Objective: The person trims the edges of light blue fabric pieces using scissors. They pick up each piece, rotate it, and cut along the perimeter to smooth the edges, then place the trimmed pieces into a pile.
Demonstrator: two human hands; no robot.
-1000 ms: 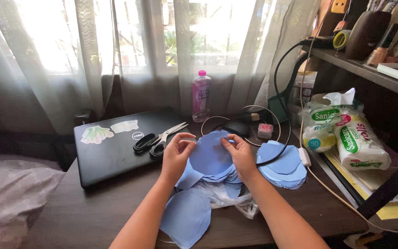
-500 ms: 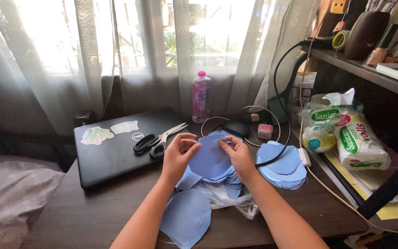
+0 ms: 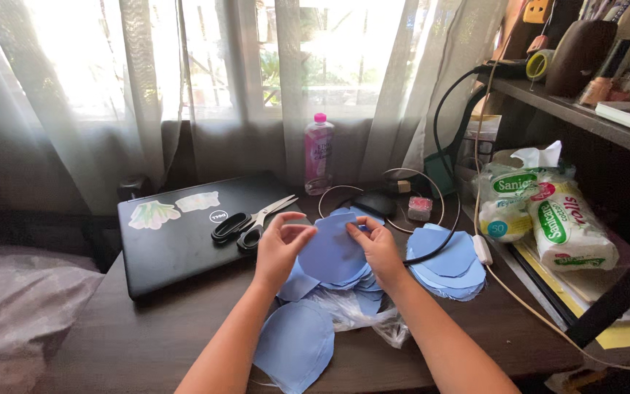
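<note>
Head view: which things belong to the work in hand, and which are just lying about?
In hand:
left hand
right hand
blue fabric circle, pinched by both
blue pile beneath
second blue stack
loose blue piece

Lying about:
scissors
laptop
pink-capped bottle
cotton packs

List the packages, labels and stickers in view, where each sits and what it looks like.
Bottle: by the window behind the desk, clear, pink cap, pink label.
Cotton packs: right of the desk under the shelf, white plastic bags with green and red labels.
Shell sticker: on the black laptop lid, fan shape, pale green.
Pale sticker: beside it, whitish, irregular.
Round logo: small, silver.
</note>
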